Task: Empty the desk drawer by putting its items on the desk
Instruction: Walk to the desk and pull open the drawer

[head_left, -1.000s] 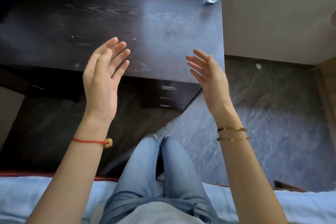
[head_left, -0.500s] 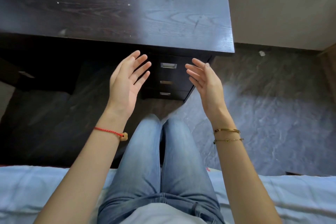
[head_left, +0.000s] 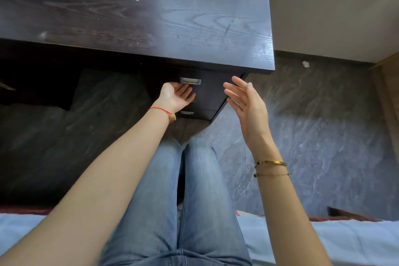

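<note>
**A:** Where is your drawer, and what's your grip doing?

**B:** The top drawer (head_left: pixel 207 86) sits shut under the desk (head_left: pixel 151 17) edge, just right of centre frame. Your left hand (head_left: pixel 176 97) is palm-up, fingers loosely spread, tips just below the recessed metal handle (head_left: pixel 190 81); whether they touch it, I can't tell. Your right hand (head_left: pixel 246 103) hangs open beside the drawer unit's right corner, holding nothing.

**A:** How will it handle?

**B:** Likely a stiff wooden box on runners. Hook your fingertips into the handle's recess and pull straight toward you; its weight depends on contents you can't see yet.

**A:** Anything in the way?

**B:** Your knees (head_left: pixel 194 153) sit directly in front of the drawers, so the drawer may meet them. The lower handle (head_left: pixel 187 112) lies near your left wrist's red bracelet (head_left: pixel 162 111).
</note>
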Tool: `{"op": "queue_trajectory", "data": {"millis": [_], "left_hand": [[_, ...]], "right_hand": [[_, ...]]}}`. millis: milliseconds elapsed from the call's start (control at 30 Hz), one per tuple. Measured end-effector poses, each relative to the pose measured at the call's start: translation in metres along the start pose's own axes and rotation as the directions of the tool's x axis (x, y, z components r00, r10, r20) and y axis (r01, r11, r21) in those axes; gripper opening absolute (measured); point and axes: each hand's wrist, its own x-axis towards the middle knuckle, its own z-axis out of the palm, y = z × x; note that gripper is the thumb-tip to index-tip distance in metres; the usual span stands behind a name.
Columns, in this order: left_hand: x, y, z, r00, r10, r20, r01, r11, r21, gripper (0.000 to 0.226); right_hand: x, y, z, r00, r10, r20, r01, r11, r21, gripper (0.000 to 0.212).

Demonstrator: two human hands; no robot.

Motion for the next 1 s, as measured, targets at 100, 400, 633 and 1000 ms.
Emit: {"op": "queue_trajectory", "data": {"millis": [100, 400, 633, 1000], "left_hand": [[0.030, 0.005, 0.007, 1.000, -0.016, -0.012, 0.016, 0.999, 0.029, 0.029], [0.079, -0.004, 0.020, 0.998, -0.066, -0.022, 0.065, 0.997, -0.051, 0.033], [0.082, -0.019, 0.011, 0.998, -0.020, -0.058, 0.021, 1.000, 0.019, 0.047], [0.017, -0.057, -0.039, 0.995, -0.075, -0.069, 0.079, 0.995, 0.060, 0.026]], "right_hand": [[0.015, 0.004, -0.006, 1.000, 0.014, -0.011, -0.014, 1.000, 0.013, 0.045], [0.048, 0.027, -0.016, 0.996, 0.079, -0.042, -0.077, 0.996, 0.035, 0.045], [0.049, 0.029, -0.021, 0.996, 0.081, -0.045, -0.080, 0.996, 0.031, 0.045], [0.005, 0.033, -0.021, 0.996, 0.082, -0.026, -0.081, 0.997, 0.012, 0.045]]}}
